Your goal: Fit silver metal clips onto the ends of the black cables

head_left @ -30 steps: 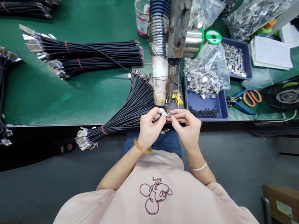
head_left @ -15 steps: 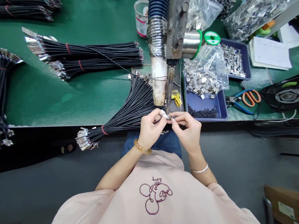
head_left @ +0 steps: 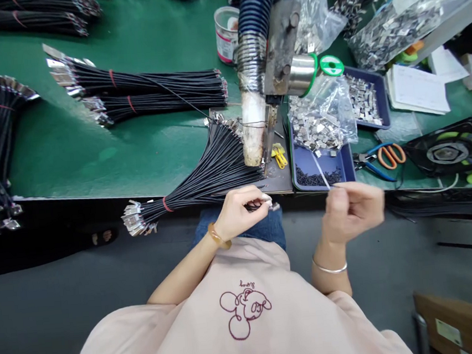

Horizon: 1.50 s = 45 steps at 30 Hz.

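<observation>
My left hand [head_left: 243, 214] is closed in a pinch at the table's front edge, with something white around a fingertip. At its fingertips shows a small silvery cable connector [head_left: 275, 206]; most of it is hidden. My right hand [head_left: 354, 210] is closed, in front of the blue tray [head_left: 347, 166]. A thin pale strip [head_left: 321, 170], like a slim tool, reaches up from its fingers over the tray; its exact kind is unclear. Just left of my left hand fans out a bundle of black cables [head_left: 202, 174] with silvery connector ends, tied by a red band.
A black hose with a pale nozzle [head_left: 252, 136] hangs over the bench beside a solder wire spool [head_left: 303, 73]. Orange-and-blue pliers [head_left: 378, 160] and a black fan [head_left: 454, 150] lie to the right. More tied cables [head_left: 148, 88] lie behind left.
My right hand has moved away from my left, to the right and slightly down, and the thin pale strip now shows in it. My left hand has shifted slightly down.
</observation>
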Motion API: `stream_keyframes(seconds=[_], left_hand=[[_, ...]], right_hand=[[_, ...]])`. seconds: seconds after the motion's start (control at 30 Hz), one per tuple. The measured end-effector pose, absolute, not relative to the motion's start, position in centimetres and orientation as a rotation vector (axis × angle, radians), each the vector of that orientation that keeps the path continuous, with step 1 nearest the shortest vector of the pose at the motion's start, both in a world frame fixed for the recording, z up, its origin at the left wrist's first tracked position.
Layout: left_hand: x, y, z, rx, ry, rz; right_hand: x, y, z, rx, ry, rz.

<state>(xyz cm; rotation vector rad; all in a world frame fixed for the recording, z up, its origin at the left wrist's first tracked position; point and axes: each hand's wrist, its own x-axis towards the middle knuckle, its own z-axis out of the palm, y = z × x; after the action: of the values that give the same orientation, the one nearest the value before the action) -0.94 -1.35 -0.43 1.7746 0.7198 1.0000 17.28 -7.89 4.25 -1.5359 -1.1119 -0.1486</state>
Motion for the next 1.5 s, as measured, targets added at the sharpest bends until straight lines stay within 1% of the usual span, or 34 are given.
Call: stream_keyframes(seconds=[0.03,0.07,0.13,0.2,0.23,0.3,0.4,0.5,0.63,0.83,0.9,0.97,1.07,1.1,1.2,1.27,1.4,1.5], left_hand=[[-1.1,-1.4,-0.7,1.762,0.707,1.024],[-1.2,-1.5,-0.9,1.747,0.725,1.071],[-1.4,-1.3,-1.3,1.794,0.815,1.207],[-1.4,-0.9,-1.6,1.982,0.897,1.309],[-1.4,-0.7,-1.7,2.107,0.917,1.314],[-1.2,-0.3,-1.8,2.329,0.925,1.235],[-0.7,-0.1,-1.8,2.511,0.980,1.050],[-0.7,-0.2,-1.5,2.533,0.982,0.972],[-1.5,0.0,-0.6,2.281,0.805,0.960],[-2.6,0.8,0.2,1.748,0.621,0.670],[-2.5,1.0,0.0,1.601,0.650,0.692],[-2.3,1.1,-0.2,1.521,0.711,0.778],[-2.0,1.2,-0.3,1.482,0.782,0.891],[-2.0,1.2,-0.2,1.484,0.782,0.891],[-1.9,1.3,0.2,1.510,0.724,0.802],[-2.0,1.3,0.5,1.509,0.690,0.743],[-2.0,1.3,0.7,1.488,0.687,0.718],[-1.9,1.2,0.8,1.519,0.701,0.714]], right_hand=[[18.1,-8.0,4.7,-1.559,-1.102,-0.179],[19.0,-7.9,5.0,-1.608,-1.114,-0.138],[21.1,-7.2,5.2,-1.747,-1.164,0.030],[23.2,-5.8,4.7,-1.900,-1.239,0.157],[24.2,-5.0,4.2,-1.979,-1.265,0.131],[25.8,-3.2,3.2,-2.148,-1.360,-0.030],[26.7,-1.0,1.8,-2.225,-1.584,-0.108],[26.6,0.0,1.2,-2.198,-1.719,-0.144],[26.6,0.0,1.1,-2.134,-1.748,-0.177],[26.5,-1.4,1.7,-1.911,-1.488,0.048],[25.3,-2.6,2.0,-1.856,-1.397,0.117],[23.5,-3.9,2.2,-1.742,-1.238,0.286],[19.8,-5.8,2.2,-1.602,-1.188,0.489],[18.6,-6.2,2.1,-1.571,-1.204,0.482],[15.8,-7.0,1.4,-1.543,-1.363,0.269],[14.7,-7.0,0.8,-1.512,-1.399,0.241],[14.0,-6.7,0.1,-1.469,-1.283,0.539],[14.0,-6.4,0.0,-1.463,-1.248,0.650]])
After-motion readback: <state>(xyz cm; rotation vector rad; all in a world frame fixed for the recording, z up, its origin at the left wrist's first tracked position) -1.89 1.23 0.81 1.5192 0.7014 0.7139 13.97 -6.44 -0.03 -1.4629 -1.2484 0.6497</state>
